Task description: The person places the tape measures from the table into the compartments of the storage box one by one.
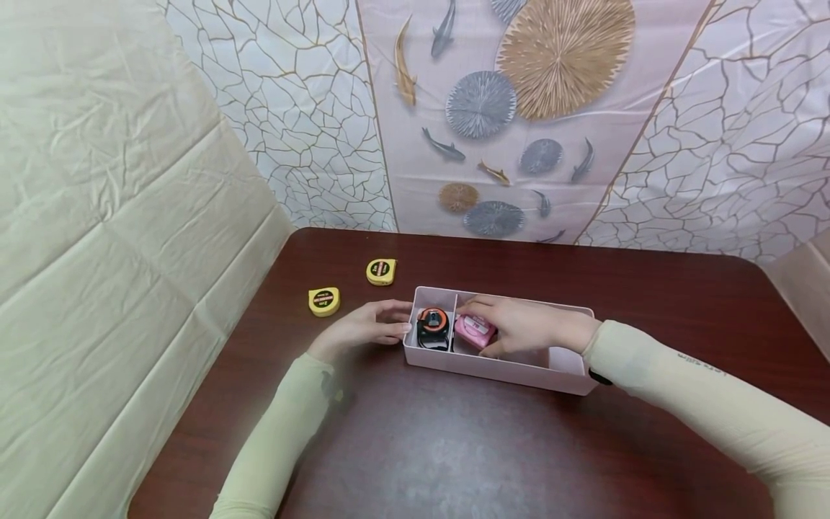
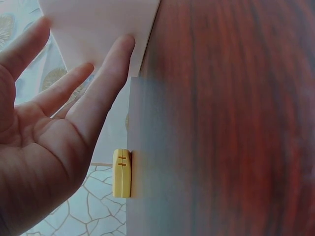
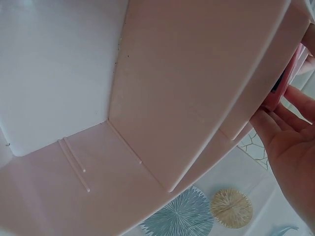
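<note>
A long pale pink box [image 1: 499, 369] with dividers stands on the table. My right hand [image 1: 528, 324] reaches into it and grips a pink tape measure [image 1: 475, 330] between thumb and fingers, just right of the left divider. In the right wrist view only an edge of the pink tape measure [image 3: 283, 88] shows beside the fingers. A black tape measure with an orange ring [image 1: 432, 330] sits in the left end compartment. My left hand [image 1: 359, 331] touches the box's left end; the left wrist view shows its extended fingers [image 2: 106, 81] against the outer wall.
Two yellow tape measures lie on the dark wooden table [image 1: 415, 447] left of the box: one farther back [image 1: 381, 272], one nearer the left edge [image 1: 324, 301]. A patterned cloth [image 1: 428, 158] hangs behind the table, and a pale covered wall [image 1: 130, 288] runs along the left.
</note>
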`<state>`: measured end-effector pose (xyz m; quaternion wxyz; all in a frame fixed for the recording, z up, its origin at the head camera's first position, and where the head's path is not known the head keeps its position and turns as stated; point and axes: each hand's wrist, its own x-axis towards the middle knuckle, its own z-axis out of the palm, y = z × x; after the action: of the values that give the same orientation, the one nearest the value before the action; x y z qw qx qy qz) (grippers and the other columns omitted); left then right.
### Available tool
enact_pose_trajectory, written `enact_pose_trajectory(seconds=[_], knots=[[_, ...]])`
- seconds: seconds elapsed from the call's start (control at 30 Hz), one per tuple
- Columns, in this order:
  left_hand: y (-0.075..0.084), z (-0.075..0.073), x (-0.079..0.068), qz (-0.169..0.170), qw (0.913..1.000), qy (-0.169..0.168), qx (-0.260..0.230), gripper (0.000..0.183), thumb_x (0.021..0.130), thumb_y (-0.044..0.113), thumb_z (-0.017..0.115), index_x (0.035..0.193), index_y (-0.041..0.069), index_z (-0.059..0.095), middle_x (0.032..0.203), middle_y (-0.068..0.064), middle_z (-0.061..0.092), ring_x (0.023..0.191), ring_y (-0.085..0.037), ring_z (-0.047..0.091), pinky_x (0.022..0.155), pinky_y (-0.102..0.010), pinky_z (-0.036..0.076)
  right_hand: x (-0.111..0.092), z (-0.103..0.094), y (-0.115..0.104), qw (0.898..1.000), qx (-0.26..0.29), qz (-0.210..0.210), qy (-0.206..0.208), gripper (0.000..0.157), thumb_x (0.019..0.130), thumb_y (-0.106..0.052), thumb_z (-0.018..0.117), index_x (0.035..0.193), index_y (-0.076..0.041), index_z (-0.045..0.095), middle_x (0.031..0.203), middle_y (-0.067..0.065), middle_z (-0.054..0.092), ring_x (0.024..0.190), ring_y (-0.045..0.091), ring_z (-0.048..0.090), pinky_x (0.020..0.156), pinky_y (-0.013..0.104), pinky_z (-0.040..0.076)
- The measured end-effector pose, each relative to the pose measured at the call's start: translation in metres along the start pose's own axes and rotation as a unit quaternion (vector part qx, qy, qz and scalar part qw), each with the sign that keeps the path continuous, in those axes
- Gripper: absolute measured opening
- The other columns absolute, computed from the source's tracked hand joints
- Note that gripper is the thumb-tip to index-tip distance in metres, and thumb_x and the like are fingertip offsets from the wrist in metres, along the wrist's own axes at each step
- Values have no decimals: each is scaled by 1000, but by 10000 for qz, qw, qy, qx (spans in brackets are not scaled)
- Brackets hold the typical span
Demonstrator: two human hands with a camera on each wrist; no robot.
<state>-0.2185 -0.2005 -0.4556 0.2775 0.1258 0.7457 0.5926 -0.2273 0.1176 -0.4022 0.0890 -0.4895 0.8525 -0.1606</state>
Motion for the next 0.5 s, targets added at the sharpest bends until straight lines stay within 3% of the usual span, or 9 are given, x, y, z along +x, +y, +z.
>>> enact_pose_trajectory(seconds=[0.33,0.5], knots=[[0,-1,-2,39,9999,-26,130,61,96,19,71,150,7,46,139,-16,58,116,-22,63,95,-37,54,1,-4,0,9999,-5,-96,42,77,77,-22,88,142,-2,53,141,13,52,114,23,59,96,40,52],[-2,-1,0,-3,9999,-4,112,60,95,19,72,149,9,47,138,-14,59,116,-22,63,95,-36,54,-1,-9,-1,10000,-38,-34,70,79,76,-24,89,143,-2,52,141,12,52,121,25,57,100,43,49]])
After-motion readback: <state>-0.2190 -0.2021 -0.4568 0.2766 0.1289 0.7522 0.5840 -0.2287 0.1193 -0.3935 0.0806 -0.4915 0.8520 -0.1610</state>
